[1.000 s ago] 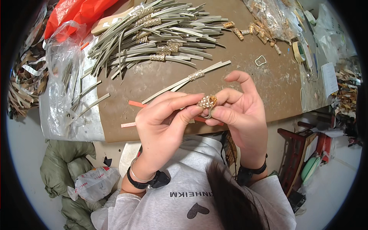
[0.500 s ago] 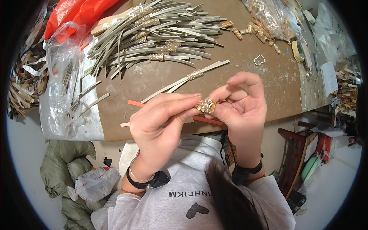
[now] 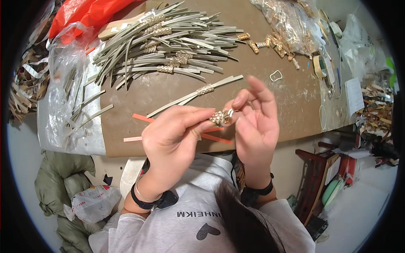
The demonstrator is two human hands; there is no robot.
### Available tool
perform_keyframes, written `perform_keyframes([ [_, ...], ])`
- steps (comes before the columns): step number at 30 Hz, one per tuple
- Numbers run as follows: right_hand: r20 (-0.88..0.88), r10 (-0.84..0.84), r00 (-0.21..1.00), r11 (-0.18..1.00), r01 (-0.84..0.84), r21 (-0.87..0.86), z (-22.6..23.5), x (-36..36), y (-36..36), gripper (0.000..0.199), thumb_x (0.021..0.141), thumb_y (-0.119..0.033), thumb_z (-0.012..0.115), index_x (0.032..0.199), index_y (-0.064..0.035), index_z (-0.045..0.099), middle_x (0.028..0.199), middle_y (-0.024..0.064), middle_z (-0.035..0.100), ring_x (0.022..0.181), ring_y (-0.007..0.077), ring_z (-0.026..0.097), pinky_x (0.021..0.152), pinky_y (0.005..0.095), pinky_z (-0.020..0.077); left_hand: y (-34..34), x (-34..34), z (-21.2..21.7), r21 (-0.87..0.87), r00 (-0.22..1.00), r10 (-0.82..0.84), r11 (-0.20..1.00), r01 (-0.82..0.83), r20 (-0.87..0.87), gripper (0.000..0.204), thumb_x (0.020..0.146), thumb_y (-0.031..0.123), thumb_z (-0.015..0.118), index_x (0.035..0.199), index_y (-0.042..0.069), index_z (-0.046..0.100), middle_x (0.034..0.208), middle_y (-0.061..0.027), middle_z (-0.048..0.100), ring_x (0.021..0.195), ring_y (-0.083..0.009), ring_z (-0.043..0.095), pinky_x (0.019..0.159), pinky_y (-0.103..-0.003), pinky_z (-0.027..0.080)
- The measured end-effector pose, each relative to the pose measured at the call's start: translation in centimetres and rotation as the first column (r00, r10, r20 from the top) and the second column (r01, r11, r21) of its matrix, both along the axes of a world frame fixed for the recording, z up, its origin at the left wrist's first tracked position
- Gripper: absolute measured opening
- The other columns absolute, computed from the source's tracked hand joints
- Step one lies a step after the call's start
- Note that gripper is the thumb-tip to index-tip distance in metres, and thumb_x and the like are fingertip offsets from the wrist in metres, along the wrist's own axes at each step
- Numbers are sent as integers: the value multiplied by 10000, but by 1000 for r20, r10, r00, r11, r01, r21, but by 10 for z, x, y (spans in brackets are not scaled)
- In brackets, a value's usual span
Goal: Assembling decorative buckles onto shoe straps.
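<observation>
My left hand [image 3: 168,141] pinches a short gold rhinestone-studded sleeve [image 3: 219,117] between thumb and fingertips, above the table's near edge. The sleeve's open end faces my right hand [image 3: 257,120], whose fingers are apart, with the fingertips close beside that end; whether they touch it I cannot tell. Beneath and beside my hands lie orange strips [image 3: 134,139], partly covered by the left hand. Just beyond sits a grey strap piece [image 3: 173,103] with a similar gold sleeve [image 3: 205,89] round its middle.
At the far left is a heap of grey straps [image 3: 126,52] with gold sleeves. Loose gold sleeves [image 3: 276,46] lie by a clear plastic bag [image 3: 291,21] at the far right. A small pale loop [image 3: 276,76], tape roll [image 3: 318,67] and red bag [image 3: 84,17] also lie about.
My right hand's fingers have loosened from the sleeve's end and spread out somewhat. The left hand keeps its pinch on the sleeve. The whole view has shifted slightly.
</observation>
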State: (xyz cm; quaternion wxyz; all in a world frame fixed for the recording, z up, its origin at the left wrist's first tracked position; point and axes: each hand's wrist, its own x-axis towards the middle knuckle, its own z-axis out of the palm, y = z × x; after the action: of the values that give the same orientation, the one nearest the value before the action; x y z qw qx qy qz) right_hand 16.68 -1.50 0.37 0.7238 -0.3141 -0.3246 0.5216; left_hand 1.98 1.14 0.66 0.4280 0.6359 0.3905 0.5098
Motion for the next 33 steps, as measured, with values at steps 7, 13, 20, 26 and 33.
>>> perform_keyframes([
  [7, 297, -15, 955, 996, -10, 83, -13, 26, 4, 207, 741, 111, 661, 918, 3, 650, 1034, 70, 496, 926, 131, 504, 834, 253, 445, -2, -4, 21, 30, 967, -22, 999, 31, -253, 173, 744, -70, 698, 899, 5, 712, 808, -72, 657, 658, -81, 572, 521, -195, 412],
  [13, 145, 88, 985, 996, -84, -31, -22, 46, 3, 177, 797, 100, 621, 951, 15, 644, 1048, 71, 523, 962, 140, 530, 839, 266, 463, 5, 0, 22, 68, 915, -22, 996, 54, -404, 183, 737, -50, 711, 904, 24, 712, 808, -60, 650, 637, -82, 572, 496, -192, 413],
  [20, 547, -133, 826, 922, 305, -237, -26, 75, -5, 160, 874, 55, 557, 1017, 54, 630, 1015, 75, 565, 914, 137, 577, 785, 254, 516, 26, 13, -24, 215, 810, 94, 976, 40, -578, 166, 738, 16, 729, 899, 45, 700, 810, -54, 652, 645, -167, 614, 554, -256, 471],
  [26, 819, -59, 571, 941, 306, -146, -40, 74, -3, 134, 851, 45, 570, 948, 19, 658, 914, 80, 618, 843, 145, 603, 705, 245, 480, 31, 28, -39, 322, 741, 181, 945, 50, -647, 186, 711, 20, 740, 890, 51, 700, 818, -49, 661, 664, -195, 622, 575, -287, 485],
  [33, 983, -131, 126, 991, 9, 131, -45, 70, 9, 317, 744, 37, 592, 1046, -54, 630, 1113, 106, 615, 927, 318, 577, 790, 370, 485, 33, 30, -52, 399, 721, 238, 915, 58, -651, 193, 717, 65, 708, 909, 84, 700, 824, -14, 635, 628, -167, 586, 528, -274, 455],
])
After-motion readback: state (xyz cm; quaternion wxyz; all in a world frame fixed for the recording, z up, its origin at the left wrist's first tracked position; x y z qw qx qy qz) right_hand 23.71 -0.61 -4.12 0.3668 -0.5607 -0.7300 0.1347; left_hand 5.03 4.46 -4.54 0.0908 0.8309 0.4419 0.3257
